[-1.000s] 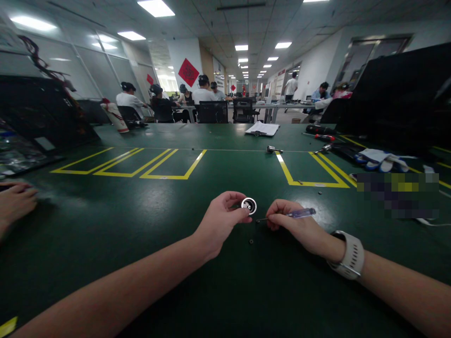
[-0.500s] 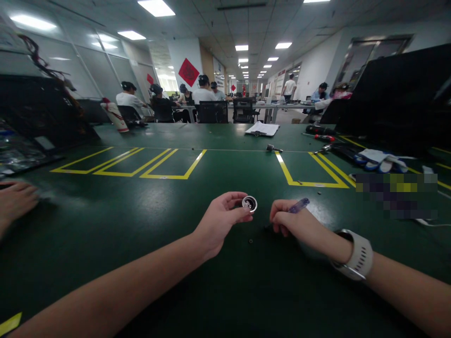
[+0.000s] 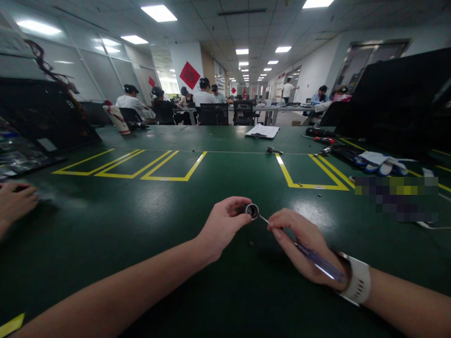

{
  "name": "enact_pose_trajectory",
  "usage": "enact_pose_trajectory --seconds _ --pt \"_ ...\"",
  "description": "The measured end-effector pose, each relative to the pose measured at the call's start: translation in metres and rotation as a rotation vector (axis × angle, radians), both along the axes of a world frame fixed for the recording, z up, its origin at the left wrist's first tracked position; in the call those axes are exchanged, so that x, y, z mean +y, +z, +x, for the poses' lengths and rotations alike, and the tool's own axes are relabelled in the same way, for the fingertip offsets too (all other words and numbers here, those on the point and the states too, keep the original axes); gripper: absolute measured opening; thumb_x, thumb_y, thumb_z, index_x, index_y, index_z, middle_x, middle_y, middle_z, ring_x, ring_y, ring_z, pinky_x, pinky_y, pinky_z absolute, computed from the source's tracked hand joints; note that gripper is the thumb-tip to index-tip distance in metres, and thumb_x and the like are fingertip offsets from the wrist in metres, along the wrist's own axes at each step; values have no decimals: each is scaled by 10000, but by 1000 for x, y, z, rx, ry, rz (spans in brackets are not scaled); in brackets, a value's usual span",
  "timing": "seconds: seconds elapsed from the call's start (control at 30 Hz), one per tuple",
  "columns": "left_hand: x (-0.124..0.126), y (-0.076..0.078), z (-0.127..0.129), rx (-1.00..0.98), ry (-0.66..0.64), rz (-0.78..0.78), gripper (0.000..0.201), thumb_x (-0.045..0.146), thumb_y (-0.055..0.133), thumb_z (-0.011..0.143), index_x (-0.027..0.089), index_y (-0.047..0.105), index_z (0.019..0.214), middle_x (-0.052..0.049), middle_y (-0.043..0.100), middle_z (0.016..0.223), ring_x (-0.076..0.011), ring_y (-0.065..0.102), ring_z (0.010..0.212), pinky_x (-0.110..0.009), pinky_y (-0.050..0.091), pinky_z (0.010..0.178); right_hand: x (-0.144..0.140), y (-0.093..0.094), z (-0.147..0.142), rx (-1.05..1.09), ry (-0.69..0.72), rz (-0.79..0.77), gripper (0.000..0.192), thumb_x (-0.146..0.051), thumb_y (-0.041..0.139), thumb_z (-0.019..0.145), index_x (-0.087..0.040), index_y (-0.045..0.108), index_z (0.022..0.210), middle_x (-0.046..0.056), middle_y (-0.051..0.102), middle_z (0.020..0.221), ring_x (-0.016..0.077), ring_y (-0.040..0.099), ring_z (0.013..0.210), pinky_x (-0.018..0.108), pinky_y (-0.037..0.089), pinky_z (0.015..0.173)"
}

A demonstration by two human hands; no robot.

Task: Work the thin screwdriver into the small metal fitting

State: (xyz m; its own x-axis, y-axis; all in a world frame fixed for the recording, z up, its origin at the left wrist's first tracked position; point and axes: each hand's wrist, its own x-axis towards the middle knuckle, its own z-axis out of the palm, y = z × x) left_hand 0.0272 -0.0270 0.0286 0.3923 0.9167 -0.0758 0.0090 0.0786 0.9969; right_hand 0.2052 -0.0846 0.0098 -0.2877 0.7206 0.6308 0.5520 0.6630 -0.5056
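Observation:
My left hand [image 3: 222,226] pinches a small round metal part [image 3: 252,211] with a silver rim, held just above the green table [image 3: 105,220]. A thin screwdriver with a clear purple handle [image 3: 319,263] is gripped in my right hand [image 3: 301,241]; its metal tip points into the open face of the round part. A white watch [image 3: 355,281] is on my right wrist. One small dark screw [image 3: 251,243] lies on the table just below the two hands.
Another person's hand [image 3: 16,202] rests at the left edge. Yellow tape boxes [image 3: 165,164] mark the table. Farther back lie a small metal piece [image 3: 272,150], papers [image 3: 262,131], red-handled tools [image 3: 322,139] and gloves [image 3: 378,162]. Seated people work at far tables.
My right hand turned the screwdriver around so the handle points back toward my wrist and the tip now enters the round part. My left hand lowered the part slightly.

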Motion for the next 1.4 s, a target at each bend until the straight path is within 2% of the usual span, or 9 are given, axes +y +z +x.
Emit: enact_pose_trajectory --seconds 0.1,0.3,0.47,0.73,1.1,1.4 --pt "-3 -1 1 24 -38 19 323 121 666 678 146 615 995 -78 672 997 -187 620 926 -356 467 878 0 -1 -3 -79 41 14 183 -88 435 839 -213 510 949 51 608 875 163 583 787 304 478 685" --pt "-5 0 1 46 -87 81 296 139 634 710 139 605 1005 -80 673 989 -185 624 937 -345 471 882 0 2 -5 -98 13 23 177 -70 448 827 -196 508 935 59 604 865 161 584 769 290 486 657" --pt "-7 2 3 97 -58 107 246 155 638 701 132 615 945 -69 682 906 -176 639 846 -339 496 818 -1 3 -8 -117 4 18 191 -64 442 827 -203 507 940 56 601 854 163 581 759 296 493 651" --pt "-5 -7 2 108 -55 207 204 195 620 714 134 632 908 -59 685 864 -166 644 791 -313 513 752 -2 4 -12 -132 30 50 224 -41 438 809 -197 501 957 68 599 852 173 583 774 313 510 668" --pt "-7 -4 2 121 -68 165 239 166 598 730 104 619 960 -88 684 908 -176 650 830 -333 521 793 -3 -2 -12 -187 22 48 230 -37 441 805 -188 487 972 75 594 876 184 568 789 321 494 677" --pt "-3 -8 3 123 -48 164 228 152 595 722 115 629 944 -72 688 884 -172 653 817 -322 524 777 -4 -1 -13 -189 15 99 220 -36 436 806 -171 500 968 75 596 859 174 562 774 309 497 669"
